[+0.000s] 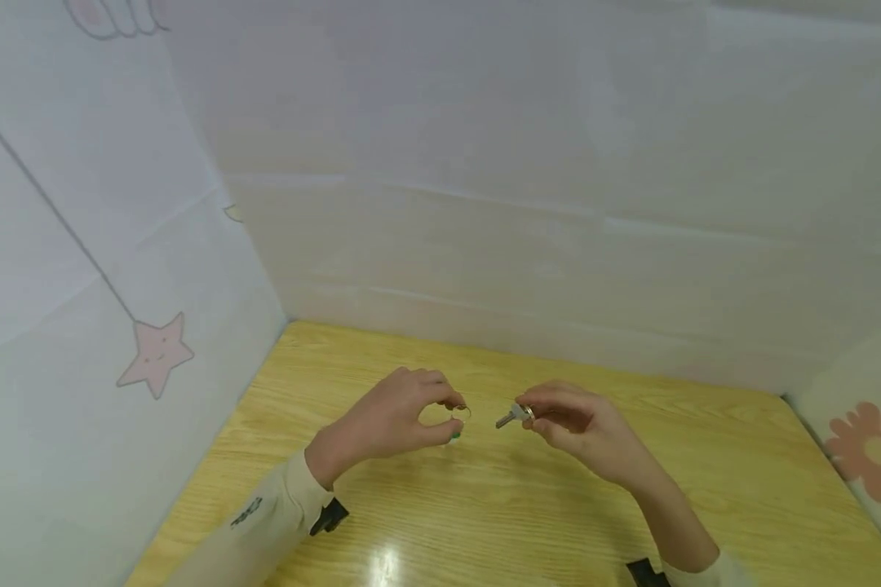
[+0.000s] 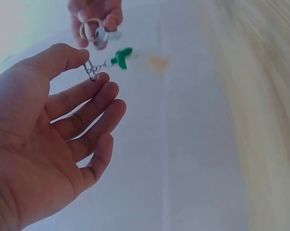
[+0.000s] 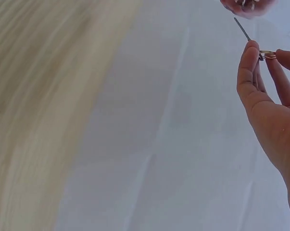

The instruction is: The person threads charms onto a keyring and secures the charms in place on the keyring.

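Cream sleeve [image 1: 253,526] fills the seven o'clock edge of the head view, a black wrist device [image 1: 328,517] at its cuff. Beyond it, towards half past six, the left hand [image 1: 396,416] is above the bench [image 1: 499,509], its grip closed between thumb and forefinger on a thin wire ring [image 2: 91,70]. From that ring a short chain [image 2: 99,68] runs out to two o'clock in the left wrist view, ending in a green charm [image 2: 120,58]. Between four and five o'clock, the right hand [image 1: 587,424] pinches a gold-coloured split ring [image 1: 530,412]; its silver key [image 1: 510,418] points towards half past eight, well apart from the wire ring. Pale sheeting [image 1: 484,244] stands behind, with a pink star [image 1: 156,356] printed at nine o'clock.
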### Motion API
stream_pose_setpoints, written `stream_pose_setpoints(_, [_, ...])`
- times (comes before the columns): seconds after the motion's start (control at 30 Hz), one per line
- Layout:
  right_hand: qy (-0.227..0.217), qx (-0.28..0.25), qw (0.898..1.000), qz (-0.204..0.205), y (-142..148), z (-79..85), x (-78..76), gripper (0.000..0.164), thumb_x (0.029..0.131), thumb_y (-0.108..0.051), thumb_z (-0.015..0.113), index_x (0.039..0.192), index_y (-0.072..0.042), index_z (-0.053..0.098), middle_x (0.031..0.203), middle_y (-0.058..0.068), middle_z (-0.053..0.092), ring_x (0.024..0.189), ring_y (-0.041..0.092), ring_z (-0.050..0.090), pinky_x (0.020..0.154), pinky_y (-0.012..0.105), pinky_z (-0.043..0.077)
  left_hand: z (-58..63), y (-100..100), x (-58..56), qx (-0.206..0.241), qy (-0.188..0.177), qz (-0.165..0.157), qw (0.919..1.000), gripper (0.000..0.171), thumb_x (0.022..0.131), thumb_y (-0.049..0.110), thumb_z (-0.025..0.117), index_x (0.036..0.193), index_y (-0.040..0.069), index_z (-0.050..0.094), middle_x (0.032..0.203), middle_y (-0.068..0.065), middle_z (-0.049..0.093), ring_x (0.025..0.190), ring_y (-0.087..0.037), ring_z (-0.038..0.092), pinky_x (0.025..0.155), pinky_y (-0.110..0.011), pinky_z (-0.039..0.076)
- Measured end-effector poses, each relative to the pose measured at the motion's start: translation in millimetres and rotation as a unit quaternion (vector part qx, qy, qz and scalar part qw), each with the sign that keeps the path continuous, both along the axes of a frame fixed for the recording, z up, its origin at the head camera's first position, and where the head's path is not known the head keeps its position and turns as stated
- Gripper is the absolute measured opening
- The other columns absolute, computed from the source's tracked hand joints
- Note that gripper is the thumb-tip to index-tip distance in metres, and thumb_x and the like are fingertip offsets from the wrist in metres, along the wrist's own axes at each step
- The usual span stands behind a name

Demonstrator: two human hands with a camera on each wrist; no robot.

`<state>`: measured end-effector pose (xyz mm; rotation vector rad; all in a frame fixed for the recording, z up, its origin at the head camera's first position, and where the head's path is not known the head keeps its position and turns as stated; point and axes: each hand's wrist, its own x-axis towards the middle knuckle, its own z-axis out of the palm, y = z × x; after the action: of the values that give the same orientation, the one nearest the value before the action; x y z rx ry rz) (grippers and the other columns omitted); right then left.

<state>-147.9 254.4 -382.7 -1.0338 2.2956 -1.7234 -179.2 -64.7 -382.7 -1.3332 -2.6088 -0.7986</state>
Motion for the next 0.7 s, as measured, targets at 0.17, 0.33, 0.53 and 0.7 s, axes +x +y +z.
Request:
stream_pose_setpoints(0.17, [0.057,-0.056,0.996,0.045,-12,11.2,7.4,0.038,0.094,0.022,0.057,0.129,0.010,0.062,0.127,0.026,0.055,0.101,0.036,0.066,0.087,0.038,0.056,18.9,7,15.9,0.060,0.043,0.006,0.9973,0.022,0.100,0.032,0.068,0.118,0.021,0.074,0.105,0.015,0.065,0.090,0.000,0.058,0.083,-0.035,0.046])
stream_pose_setpoints(0.33, [0.053,-0.124,0.985,0.109,-20,18.7,11.0,0.044,0.089,0.030,0.053,0.131,0.017,0.056,0.130,0.035,0.047,0.103,0.033,0.062,0.086,0.037,0.056,25.5,14,21.8,0.120,0.059,0.003,0.9910,0.025,0.102,0.024,0.065,0.125,0.017,0.071,0.103,0.015,0.066,0.100,-0.003,0.060,0.088,-0.042,0.042])
stream_pose_setpoints(0.53, [0.037,-0.141,0.983,0.109,-27,27.7,18.9,0.044,0.089,0.029,0.055,0.132,0.019,0.053,0.127,0.033,0.053,0.102,0.029,0.064,0.085,0.036,0.057,31.2,20,28.5,0.182,-0.004,-0.018,0.9830,0.032,0.104,0.015,0.062,0.136,0.010,0.064,0.107,0.010,0.064,0.100,-0.006,0.060,0.093,-0.039,0.046])
stream_pose_setpoints(0.7, [0.002,-0.147,0.986,0.080,-33,33.7,26.4,0.044,0.091,0.024,0.057,0.135,0.016,0.051,0.123,0.026,0.060,0.101,0.028,0.067,0.083,0.037,0.057,38.1,21,43.4,0.226,-0.074,-0.015,0.9711,0.035,0.104,0.016,0.063,0.139,0.013,0.062,0.106,0.011,0.062,0.099,-0.005,0.060,0.088,-0.031,0.051])
